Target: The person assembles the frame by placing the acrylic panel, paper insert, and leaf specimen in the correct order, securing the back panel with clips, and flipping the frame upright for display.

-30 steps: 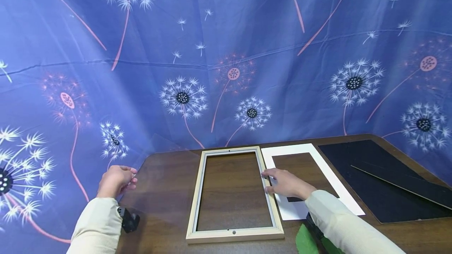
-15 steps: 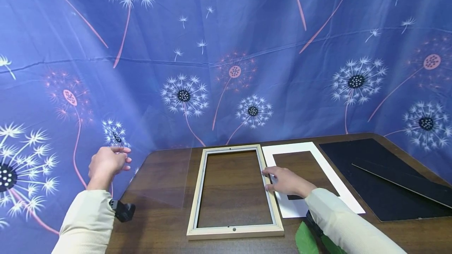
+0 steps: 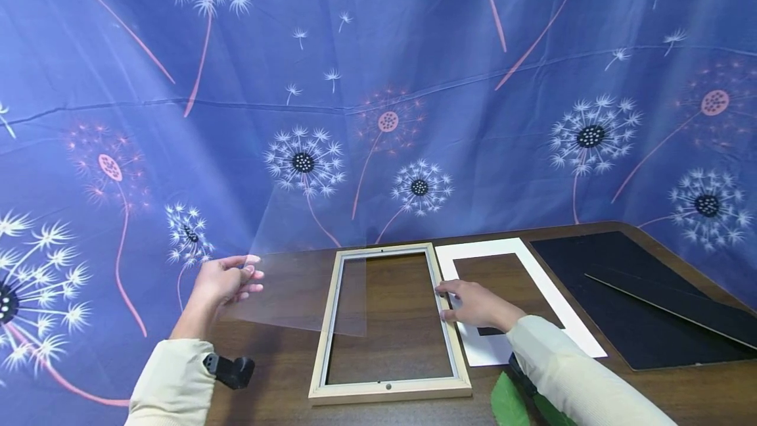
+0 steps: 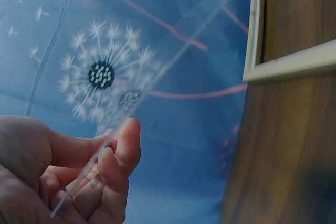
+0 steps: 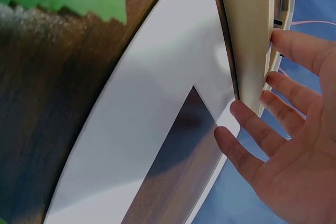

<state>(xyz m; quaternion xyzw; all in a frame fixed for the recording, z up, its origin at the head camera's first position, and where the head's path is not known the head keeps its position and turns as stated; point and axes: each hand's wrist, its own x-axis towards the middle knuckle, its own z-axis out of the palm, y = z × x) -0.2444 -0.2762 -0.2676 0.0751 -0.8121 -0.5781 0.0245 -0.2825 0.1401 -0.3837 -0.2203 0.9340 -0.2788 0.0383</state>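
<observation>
My left hand (image 3: 221,284) pinches a clear, thin sheet (image 3: 296,294) by its left edge, between thumb and fingers. Tilted, the sheet hangs over the table, and its right part overlaps the left side of a pale wooden picture frame (image 3: 422,388) in the head view. Whether they touch, I cannot tell. In the left wrist view the sheet (image 4: 173,61) appears almost edge-on. With fingers spread, my right hand (image 3: 480,306) touches the frame's right side; fingertips reach its edge in the right wrist view. Under that hand lies a white mat board (image 3: 551,294) with a rectangular cutout.
A black backing board (image 3: 627,331) lies at the right, with a strip-like flap (image 3: 668,298) raised from it. Green leaves (image 3: 508,401) show near the front, beneath my right forearm. A blue dandelion-print cloth (image 3: 378,51) hangs behind the wooden table (image 3: 284,380).
My left hand first drew up and left with the clear sheet, then moved right, bringing the sheet over the frame's left side. My right hand stays on the frame.
</observation>
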